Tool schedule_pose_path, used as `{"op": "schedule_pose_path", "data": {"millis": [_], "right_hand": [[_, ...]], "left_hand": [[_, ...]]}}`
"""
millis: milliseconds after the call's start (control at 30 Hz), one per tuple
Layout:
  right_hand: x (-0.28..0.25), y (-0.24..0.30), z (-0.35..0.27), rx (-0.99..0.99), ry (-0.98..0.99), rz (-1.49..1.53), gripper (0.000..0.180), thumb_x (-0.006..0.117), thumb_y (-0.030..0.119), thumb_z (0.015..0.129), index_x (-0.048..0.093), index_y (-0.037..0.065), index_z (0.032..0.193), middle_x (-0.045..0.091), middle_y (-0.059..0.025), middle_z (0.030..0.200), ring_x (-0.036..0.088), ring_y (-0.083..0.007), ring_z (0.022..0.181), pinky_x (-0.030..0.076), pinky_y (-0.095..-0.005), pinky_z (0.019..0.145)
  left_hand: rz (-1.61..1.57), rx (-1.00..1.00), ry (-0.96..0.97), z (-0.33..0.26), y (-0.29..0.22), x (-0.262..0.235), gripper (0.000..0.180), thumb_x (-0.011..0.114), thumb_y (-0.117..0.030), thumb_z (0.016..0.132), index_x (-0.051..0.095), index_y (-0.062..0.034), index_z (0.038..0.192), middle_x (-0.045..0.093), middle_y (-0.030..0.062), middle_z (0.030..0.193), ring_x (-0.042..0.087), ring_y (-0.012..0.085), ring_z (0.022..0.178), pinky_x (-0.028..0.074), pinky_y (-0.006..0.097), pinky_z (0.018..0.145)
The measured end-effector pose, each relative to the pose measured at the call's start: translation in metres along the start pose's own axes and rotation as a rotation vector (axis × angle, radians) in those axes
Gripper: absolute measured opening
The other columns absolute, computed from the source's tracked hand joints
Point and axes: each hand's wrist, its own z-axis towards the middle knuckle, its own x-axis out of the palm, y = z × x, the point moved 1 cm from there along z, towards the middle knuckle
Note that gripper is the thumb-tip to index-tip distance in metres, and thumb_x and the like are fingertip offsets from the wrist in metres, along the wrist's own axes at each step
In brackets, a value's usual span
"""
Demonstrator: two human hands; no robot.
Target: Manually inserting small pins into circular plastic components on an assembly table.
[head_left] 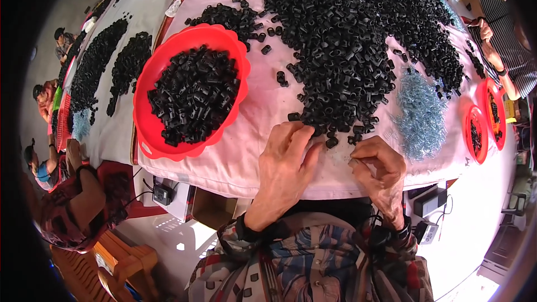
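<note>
A large heap of small black plastic ring-shaped parts covers the middle of the pink-white cloth, its near tip reaching down to my hands. My left hand is at that tip, fingers bent and fingertips beside the nearest black pieces, with the thumb apart from the index finger. Just to the right, my right hand is curled, thumb and index finger pressed together; whatever is between them is too small to make out. Beyond my right hand lies a pile of tiny clear-bluish thin pieces.
A red scalloped tray of black parts stands left of the heap. Two smaller red trays sit at the right edge. A person in a striped shirt works at far right. Another person's arm and an orange chair are at left.
</note>
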Motion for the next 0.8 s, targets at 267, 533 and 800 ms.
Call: {"op": "schedule_pose_path", "data": {"millis": [267,533,800], "right_hand": [[0.000,-0.005,0.000,0.020,0.008,0.056,0.020,0.067,-0.016,0.077,0.065,-0.003,0.091,0.064,-0.0109,0.097,0.066,-0.0154,0.084,0.056,-0.0247,0.073],[0.000,0.033,0.015,-0.089,-0.005,0.006,0.017,0.068,-0.013,0.077,0.067,-0.002,0.090,0.066,-0.0099,0.094,0.065,-0.0132,0.080,0.053,-0.0248,0.068],[0.011,0.041,0.021,-0.226,0.085,-0.006,0.020,0.068,-0.013,0.077,0.066,-0.003,0.094,0.065,-0.0121,0.092,0.064,-0.0140,0.071,0.052,-0.0249,0.063]], "left_hand": [[0.068,0.050,-0.009,-0.001,0.012,0.006,0.025,0.072,0.002,0.076,0.065,-0.0027,0.100,0.063,0.0108,0.102,0.064,0.0302,0.089,0.055,0.039,0.071],[-1.164,-0.443,0.193,-0.011,0.009,-0.010,0.023,0.063,0.008,0.091,0.063,0.0053,0.114,0.066,0.0086,0.102,0.064,0.0159,0.097,0.056,0.030,0.083],[-1.256,-0.504,0.318,-0.016,0.011,-0.013,0.026,0.067,0.008,0.088,0.065,0.0042,0.113,0.067,0.0101,0.104,0.066,0.0159,0.093,0.055,0.029,0.084]]}}
